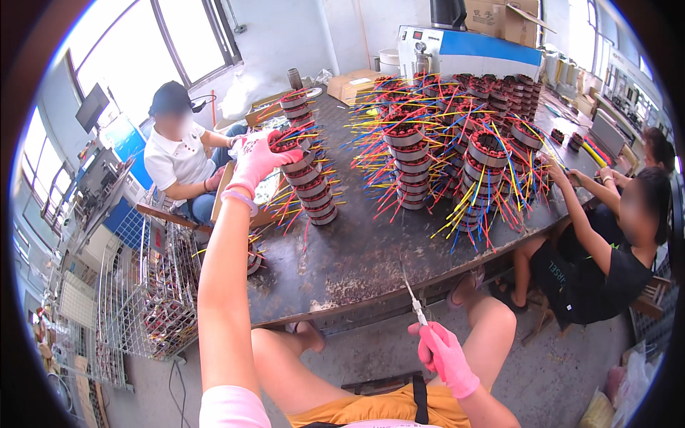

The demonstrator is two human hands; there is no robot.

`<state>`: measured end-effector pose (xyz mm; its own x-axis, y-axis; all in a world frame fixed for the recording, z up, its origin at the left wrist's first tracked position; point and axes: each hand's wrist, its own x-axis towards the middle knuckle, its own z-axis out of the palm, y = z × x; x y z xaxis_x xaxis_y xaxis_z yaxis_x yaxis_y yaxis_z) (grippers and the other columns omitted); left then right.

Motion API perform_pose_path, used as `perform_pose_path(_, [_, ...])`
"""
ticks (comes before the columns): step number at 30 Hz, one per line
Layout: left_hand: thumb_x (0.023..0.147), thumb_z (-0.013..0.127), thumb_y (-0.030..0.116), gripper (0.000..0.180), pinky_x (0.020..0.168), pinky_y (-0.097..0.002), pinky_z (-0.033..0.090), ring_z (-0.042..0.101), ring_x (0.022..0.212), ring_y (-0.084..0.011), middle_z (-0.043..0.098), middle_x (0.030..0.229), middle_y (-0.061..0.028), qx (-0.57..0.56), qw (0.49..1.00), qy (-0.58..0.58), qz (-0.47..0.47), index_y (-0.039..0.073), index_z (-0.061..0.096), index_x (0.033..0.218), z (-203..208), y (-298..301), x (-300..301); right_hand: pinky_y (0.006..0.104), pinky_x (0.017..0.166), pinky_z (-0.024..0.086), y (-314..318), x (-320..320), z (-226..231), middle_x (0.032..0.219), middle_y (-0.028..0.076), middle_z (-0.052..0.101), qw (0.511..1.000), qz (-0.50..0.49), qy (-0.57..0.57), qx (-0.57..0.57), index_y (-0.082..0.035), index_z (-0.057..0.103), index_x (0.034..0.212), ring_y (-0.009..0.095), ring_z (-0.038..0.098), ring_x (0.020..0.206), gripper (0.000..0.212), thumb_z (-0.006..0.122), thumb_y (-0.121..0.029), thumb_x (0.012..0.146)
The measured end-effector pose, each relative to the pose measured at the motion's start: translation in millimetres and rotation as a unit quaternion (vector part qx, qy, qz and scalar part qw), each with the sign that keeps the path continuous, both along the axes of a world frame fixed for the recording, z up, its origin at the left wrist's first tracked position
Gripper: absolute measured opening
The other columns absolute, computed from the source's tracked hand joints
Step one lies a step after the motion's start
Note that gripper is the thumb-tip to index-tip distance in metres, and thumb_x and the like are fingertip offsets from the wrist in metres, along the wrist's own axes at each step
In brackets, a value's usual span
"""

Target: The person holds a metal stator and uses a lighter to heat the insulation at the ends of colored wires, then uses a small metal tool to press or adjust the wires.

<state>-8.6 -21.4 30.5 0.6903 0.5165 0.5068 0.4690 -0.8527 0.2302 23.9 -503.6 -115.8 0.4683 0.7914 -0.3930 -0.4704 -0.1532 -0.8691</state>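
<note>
My left hand (260, 162), in a pink glove, reaches out to a stack of motor stators (318, 202) on the left of the table. Its fingers close on the upper stator (298, 164), a grey ring with red windings and coloured wire leads. Close to my lap, my right hand (446, 358), also gloved in pink, grips a thin tool (417, 308) with a long metal shaft and a slim handle. The shaft points up toward the table's near edge; its exact kind is unclear.
More stator stacks (412, 160) fill the middle and right of the dark table (357, 274), their red, blue and yellow leads sticking out. A blue-and-white machine (474, 53) stands behind. Co-workers sit at left and right. Wire baskets (146, 299) stand at the left.
</note>
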Motion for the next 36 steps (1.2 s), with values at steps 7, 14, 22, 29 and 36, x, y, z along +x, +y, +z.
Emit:
perform_pose_path(7, [0.076, 0.08, 0.044, 0.076, 0.112, -0.0429, 0.035, 0.048, 0.131, -0.0349, 0.056, 0.138, -0.0179, 0.086, 0.996, 0.023, 0.014, 0.005, 0.056, 0.136, -10.8, -2.4, -14.9, 0.022, 0.046, 0.03, -0.2, -4.7, 5.1, 0.061, -0.002, 0.047, 1.0, 0.001, 0.003, 0.006, 0.002, 0.058, 0.12, 0.006, 0.036, 0.05, 0.04, 0.05, -0.033, 0.103])
perform_pose_path(14, [0.083, 0.076, 0.018, 0.051, 0.105, -0.0451, 0.041, 0.052, 0.124, -0.0359, 0.056, 0.133, -0.0179, 0.12, 0.957, -0.262, -0.039, 0.005, 0.058, 0.129, -57.3, -59.4, -28.5, 0.0214, 0.046, 0.03, -4.2, -4.4, 6.3, 0.061, -0.002, 0.048, 1.0, -0.012, -0.005, -0.007, 0.001, 0.059, 0.119, 0.005, 0.037, 0.05, 0.04, 0.051, -0.034, 0.102])
perform_pose_path(22, [0.086, 0.079, 0.02, 0.058, 0.084, -0.0303, 0.055, 0.062, 0.098, -0.0167, 0.053, 0.124, -0.0122, -0.332, 0.895, -0.297, 0.036, -0.003, 0.051, 0.132, -223.3, -106.5, -24.8, 0.0209, 0.046, 0.029, -9.4, -1.0, 10.7, 0.061, -0.003, 0.047, 1.0, -0.02, -0.003, -0.021, -0.002, 0.06, 0.12, 0.004, 0.035, 0.05, 0.039, 0.052, -0.036, 0.103])
perform_pose_path(29, [0.081, 0.077, 0.023, 0.09, 0.11, -0.0427, 0.038, 0.045, 0.134, -0.037, 0.037, 0.15, -0.0254, -0.27, 0.879, -0.334, 0.207, 0.003, 0.027, 0.152, -256.1, -85.3, 42.5, 0.0207, 0.046, 0.028, -2.8, -1.6, 12.1, 0.062, -0.003, 0.047, 0.999, -0.022, 0.006, -0.025, -0.002, 0.059, 0.12, 0.004, 0.035, 0.05, 0.037, 0.052, -0.034, 0.103])
perform_pose_path(36, [0.078, 0.077, 0.018, 0.08, 0.11, -0.0439, 0.038, 0.043, 0.132, -0.038, 0.04, 0.143, -0.0217, -0.239, 0.869, -0.373, 0.22, 0.004, 0.036, 0.144, -241.2, -100.8, 56.3, 0.0208, 0.046, 0.028, -1.3, 3.3, 9.4, 0.062, -0.003, 0.048, 0.999, -0.03, 0.019, -0.018, -0.001, 0.059, 0.121, 0.004, 0.036, 0.051, 0.037, 0.052, -0.033, 0.104])
